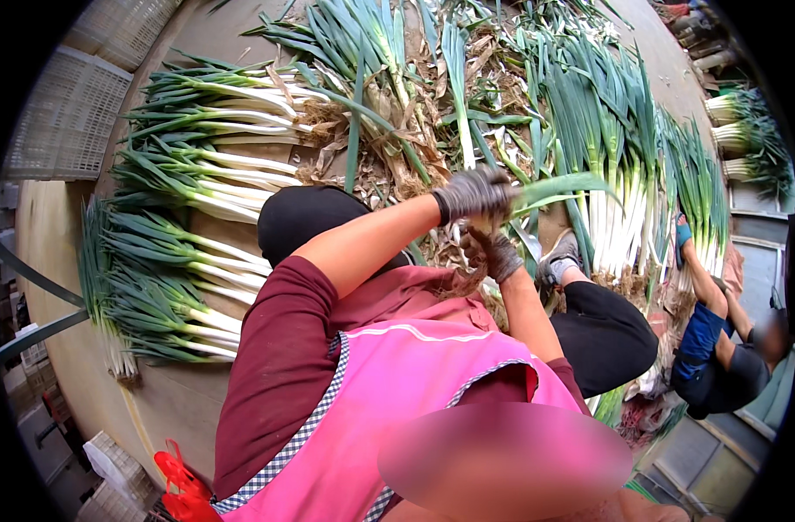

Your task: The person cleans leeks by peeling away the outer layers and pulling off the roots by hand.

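Observation:
My left hand point(477, 194), in a grey striped knit glove and blurred by motion, is shut on long green onion leaves point(564, 189) that stick out to the right. Just below it my right hand point(497, 253), in a similar glove, is curled around the lower part of an onion; its stem is mostly hidden, and brown roots point(466, 284) hang by the fingers. Untrimmed onions point(388, 124) with dry husks lie beyond the hands. A single onion point(461, 104) with a white stem points towards them. Peeled leaves and scraps point(495, 85) are strewn around.
Bundles of white-stemmed onions point(221, 189) lie at the left, with more point(619, 215) at the right. White plastic crates point(68, 111) stand at the far left. Another person point(717, 352) sits at the right edge. A red plastic bag point(179, 483) is at the lower left.

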### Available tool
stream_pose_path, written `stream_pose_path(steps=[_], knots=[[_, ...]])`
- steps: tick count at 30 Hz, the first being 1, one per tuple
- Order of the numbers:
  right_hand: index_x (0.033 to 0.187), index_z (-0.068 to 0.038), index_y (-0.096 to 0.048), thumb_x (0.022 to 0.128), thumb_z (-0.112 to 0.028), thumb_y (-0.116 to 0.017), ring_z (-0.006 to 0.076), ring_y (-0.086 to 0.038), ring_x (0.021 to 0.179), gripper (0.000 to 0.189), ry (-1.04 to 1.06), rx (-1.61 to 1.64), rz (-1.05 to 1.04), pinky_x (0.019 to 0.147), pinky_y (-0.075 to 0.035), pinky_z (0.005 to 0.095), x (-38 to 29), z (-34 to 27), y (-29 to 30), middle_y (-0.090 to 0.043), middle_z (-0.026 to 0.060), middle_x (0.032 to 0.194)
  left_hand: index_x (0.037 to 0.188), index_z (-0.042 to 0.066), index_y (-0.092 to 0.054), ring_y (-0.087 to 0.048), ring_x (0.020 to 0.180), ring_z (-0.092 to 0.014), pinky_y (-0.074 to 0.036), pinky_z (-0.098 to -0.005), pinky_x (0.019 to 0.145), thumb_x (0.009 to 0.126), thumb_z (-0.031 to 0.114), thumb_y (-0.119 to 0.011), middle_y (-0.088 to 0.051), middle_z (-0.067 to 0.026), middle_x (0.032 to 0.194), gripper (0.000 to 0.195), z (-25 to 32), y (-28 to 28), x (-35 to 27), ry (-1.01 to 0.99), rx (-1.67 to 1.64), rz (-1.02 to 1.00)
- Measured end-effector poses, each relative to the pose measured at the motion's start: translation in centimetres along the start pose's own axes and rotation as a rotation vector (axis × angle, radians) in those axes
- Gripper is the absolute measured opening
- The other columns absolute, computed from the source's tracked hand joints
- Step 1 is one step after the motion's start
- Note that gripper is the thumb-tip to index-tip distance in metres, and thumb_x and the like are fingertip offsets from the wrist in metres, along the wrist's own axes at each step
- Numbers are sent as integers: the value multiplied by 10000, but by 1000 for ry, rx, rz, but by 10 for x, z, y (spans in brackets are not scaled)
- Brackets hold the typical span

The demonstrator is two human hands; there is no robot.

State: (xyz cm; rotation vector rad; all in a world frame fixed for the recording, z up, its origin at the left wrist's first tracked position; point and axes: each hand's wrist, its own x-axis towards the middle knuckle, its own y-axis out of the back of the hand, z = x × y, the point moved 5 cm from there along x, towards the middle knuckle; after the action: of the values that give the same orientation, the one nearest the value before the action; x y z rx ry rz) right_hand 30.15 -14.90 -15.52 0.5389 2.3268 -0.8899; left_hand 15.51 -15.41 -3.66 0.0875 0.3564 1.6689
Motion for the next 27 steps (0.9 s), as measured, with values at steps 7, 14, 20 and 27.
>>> stream_pose_path(steps=[7,14,20,27], knots=[[1126,-16,-493,811,-214,-610,165,-583,619,391,316,-348,127,541,-464,257,-51,-52,-85,-611,76,777,928,41,-524,-566,715,-167,-493,-384,559,840,448,-528,-563,-60,786,416,-80,77,44,379,-1071,614],[1201,-16,-423,786,-241,-627,171,-575,702,514,439,-914,373,637,-470,295,-26,-39,-68,-612,117,847,811,88,-488,-492,459,-192,-449,-340,439,842,518,-473,-510,-45,639,431,-50,92,40,216,-1203,642],[1115,-23,-465,774,-235,-640,100,-464,495,438,324,-283,-63,446,-372,227,-48,-70,-106,-538,36,686,898,51,-517,-572,555,-214,-496,-356,504,870,286,-511,-584,-85,702,237,-20,113,27,20,-1423,522],[1066,2,-510,712,-276,-688,79,-490,639,484,399,-364,-74,560,-416,215,-67,-94,-112,-550,8,789,1009,11,-568,-606,844,-202,-473,-347,796,841,202,-570,-617,-111,967,254,-93,40,37,-282,-450,73]])
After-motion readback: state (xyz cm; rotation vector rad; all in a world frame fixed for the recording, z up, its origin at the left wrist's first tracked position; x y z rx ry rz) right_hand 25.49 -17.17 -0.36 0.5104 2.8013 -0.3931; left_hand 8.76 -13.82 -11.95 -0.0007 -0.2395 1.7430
